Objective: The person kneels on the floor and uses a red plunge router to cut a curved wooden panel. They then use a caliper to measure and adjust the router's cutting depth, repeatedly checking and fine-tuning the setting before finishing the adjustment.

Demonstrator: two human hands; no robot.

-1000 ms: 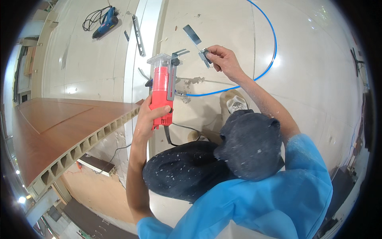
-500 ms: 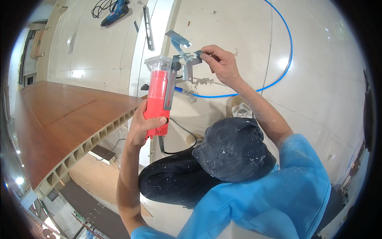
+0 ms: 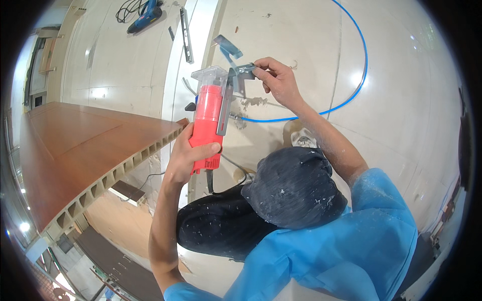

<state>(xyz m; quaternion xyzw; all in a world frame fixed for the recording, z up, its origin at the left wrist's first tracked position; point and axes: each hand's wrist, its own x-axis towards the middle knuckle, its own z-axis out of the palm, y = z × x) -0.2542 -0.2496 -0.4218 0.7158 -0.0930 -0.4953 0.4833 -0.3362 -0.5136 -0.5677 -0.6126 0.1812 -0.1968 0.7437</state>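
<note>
Currently, left hand (image 3: 185, 154) grips red tool (image 3: 207, 110), long axis near-to-far; right hand (image 3: 279, 82) pinches metal bracket (image 3: 244, 72) right of tool's far end.

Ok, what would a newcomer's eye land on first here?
The red tool, near the middle in the left hand, with the right hand pinching a metal bracket up and to its right. Then the blue hose curving through the upper right, and the brown panel reaching in from the left.
</note>
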